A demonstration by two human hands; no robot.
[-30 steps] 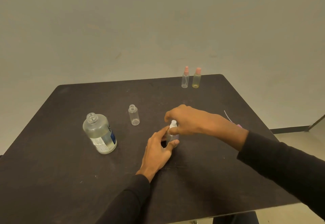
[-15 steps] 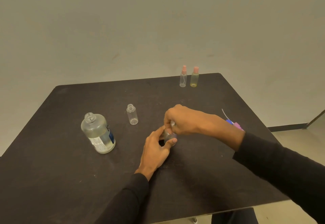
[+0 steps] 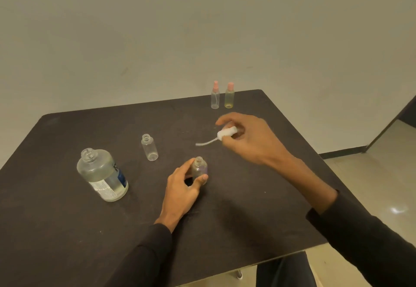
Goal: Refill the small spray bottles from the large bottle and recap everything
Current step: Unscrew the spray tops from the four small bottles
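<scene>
Now the left hand [image 3: 182, 187] grips a small uncapped bottle [image 3: 199, 169] upright, mid-surface [image 3: 67, 230], while the right hand [image 3: 245, 138] pinches a white spray cap [image 3: 226, 133] aloft, its tube trailing left. Large bottle [image 3: 102, 174] stands open, well left; another open small bottle [image 3: 149, 147] between them. Two pink-capped bottles [image 3: 221, 95] hug the far edge. Plenty of bare room near the front edge.
</scene>
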